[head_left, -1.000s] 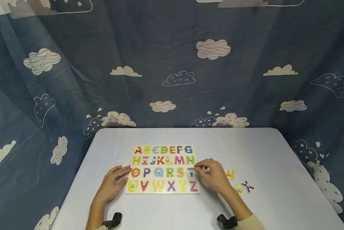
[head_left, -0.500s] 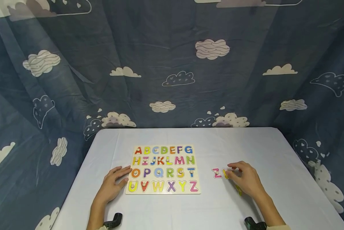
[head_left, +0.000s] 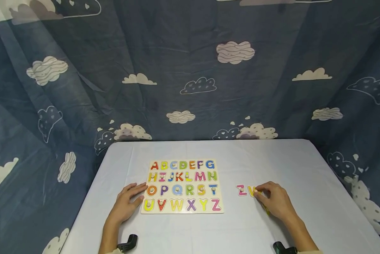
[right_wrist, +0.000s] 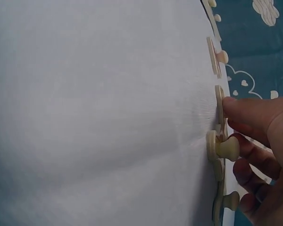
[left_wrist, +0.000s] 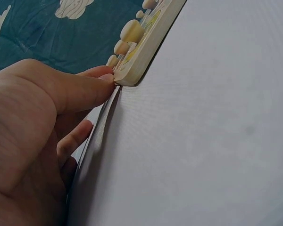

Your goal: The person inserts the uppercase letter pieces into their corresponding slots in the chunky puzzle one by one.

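Observation:
My left hand [head_left: 124,204] rests at the left edge of a wooden alphabet puzzle board [head_left: 182,213]. In the left wrist view its thumb [left_wrist: 87,92] touches the board's corner. Knobbed letters fill most rows; W, X, Y and Z at the bottom right lie flat without knobs. Beside the board, my right hand [head_left: 277,201] pinches the yellow letter W piece [head_left: 251,191] at its right side, thumb and index together. A pink letter Z piece [head_left: 241,190] lies left of it. A yellow letter Y piece [head_left: 267,211] is mostly hidden under the hand.
A white cloth [head_left: 190,233] covers the table, and a dark cloud-print curtain [head_left: 164,42] hangs behind it. Each wrist wears a black camera mount, such as the left one [head_left: 128,243]. Knobbed pieces [right_wrist: 228,148] stand edge-on in the right wrist view.
My right hand has moved right, from beside the letter T on the board to the loose pieces. Its fingertips have closed at the W, uncovering Z and hiding the purple X. The left hand stays.

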The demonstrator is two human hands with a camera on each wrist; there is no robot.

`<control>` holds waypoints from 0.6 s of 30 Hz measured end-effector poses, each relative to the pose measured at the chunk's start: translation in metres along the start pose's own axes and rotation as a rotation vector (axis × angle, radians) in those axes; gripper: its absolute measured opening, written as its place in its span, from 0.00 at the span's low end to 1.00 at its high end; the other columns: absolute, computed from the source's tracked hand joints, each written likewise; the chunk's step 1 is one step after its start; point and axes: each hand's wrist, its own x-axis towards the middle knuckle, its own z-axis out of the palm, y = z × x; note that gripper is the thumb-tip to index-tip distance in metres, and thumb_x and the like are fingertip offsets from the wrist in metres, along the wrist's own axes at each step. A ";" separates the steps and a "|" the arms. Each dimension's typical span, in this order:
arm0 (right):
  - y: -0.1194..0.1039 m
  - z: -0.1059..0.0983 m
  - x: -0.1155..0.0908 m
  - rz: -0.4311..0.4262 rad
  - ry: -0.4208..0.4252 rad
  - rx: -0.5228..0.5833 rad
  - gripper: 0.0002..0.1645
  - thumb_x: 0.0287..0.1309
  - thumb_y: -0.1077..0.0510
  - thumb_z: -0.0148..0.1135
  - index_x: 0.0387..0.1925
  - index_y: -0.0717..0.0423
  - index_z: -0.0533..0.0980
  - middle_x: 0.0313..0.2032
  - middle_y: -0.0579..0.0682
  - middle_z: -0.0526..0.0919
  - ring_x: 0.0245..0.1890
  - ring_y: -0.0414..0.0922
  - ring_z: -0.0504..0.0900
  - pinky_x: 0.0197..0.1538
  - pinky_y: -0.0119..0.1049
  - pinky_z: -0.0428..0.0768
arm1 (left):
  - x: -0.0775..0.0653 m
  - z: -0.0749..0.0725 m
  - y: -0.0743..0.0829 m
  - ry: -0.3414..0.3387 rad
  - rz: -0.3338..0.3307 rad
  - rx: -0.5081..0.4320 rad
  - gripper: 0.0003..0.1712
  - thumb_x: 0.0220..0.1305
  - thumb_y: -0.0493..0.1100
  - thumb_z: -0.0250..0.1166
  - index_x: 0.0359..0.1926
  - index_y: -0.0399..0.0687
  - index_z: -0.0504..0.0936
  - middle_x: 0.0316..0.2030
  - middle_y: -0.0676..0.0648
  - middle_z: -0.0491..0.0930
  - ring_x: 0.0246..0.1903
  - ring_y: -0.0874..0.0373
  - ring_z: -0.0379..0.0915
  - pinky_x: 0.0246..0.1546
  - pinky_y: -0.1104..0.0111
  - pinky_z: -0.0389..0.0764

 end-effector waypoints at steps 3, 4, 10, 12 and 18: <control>0.001 0.000 -0.003 -0.012 0.009 -0.009 0.10 0.59 0.55 0.75 0.41 0.54 0.88 0.44 0.53 0.88 0.43 0.51 0.81 0.44 0.47 0.77 | -0.001 0.002 0.000 0.002 -0.005 0.008 0.25 0.69 0.42 0.68 0.65 0.63 0.82 0.72 0.57 0.73 0.78 0.48 0.51 0.73 0.35 0.50; 0.000 0.000 -0.003 -0.016 0.015 -0.007 0.10 0.60 0.55 0.75 0.41 0.55 0.88 0.44 0.54 0.88 0.43 0.52 0.81 0.45 0.48 0.78 | -0.001 0.002 0.000 0.002 -0.007 0.007 0.25 0.69 0.42 0.68 0.66 0.63 0.82 0.72 0.57 0.73 0.78 0.49 0.51 0.73 0.35 0.50; -0.009 -0.001 -0.002 -0.066 0.053 0.021 0.08 0.59 0.56 0.75 0.40 0.54 0.88 0.43 0.52 0.89 0.45 0.53 0.82 0.47 0.52 0.79 | -0.001 0.002 0.001 -0.006 -0.032 -0.006 0.25 0.70 0.43 0.67 0.66 0.63 0.81 0.72 0.57 0.73 0.78 0.48 0.50 0.73 0.35 0.49; -0.016 0.000 0.000 -0.091 0.063 0.034 0.08 0.58 0.56 0.76 0.39 0.52 0.88 0.42 0.50 0.89 0.43 0.50 0.82 0.44 0.47 0.79 | -0.001 0.002 0.002 -0.005 -0.037 -0.006 0.25 0.70 0.43 0.67 0.66 0.63 0.81 0.72 0.58 0.73 0.78 0.49 0.50 0.73 0.35 0.49; -0.048 0.010 0.005 -0.126 0.077 0.091 0.08 0.56 0.56 0.77 0.38 0.50 0.88 0.38 0.44 0.87 0.39 0.46 0.80 0.40 0.38 0.75 | -0.001 0.002 0.002 0.003 -0.037 -0.003 0.25 0.70 0.43 0.67 0.66 0.63 0.81 0.72 0.57 0.73 0.78 0.49 0.50 0.74 0.36 0.49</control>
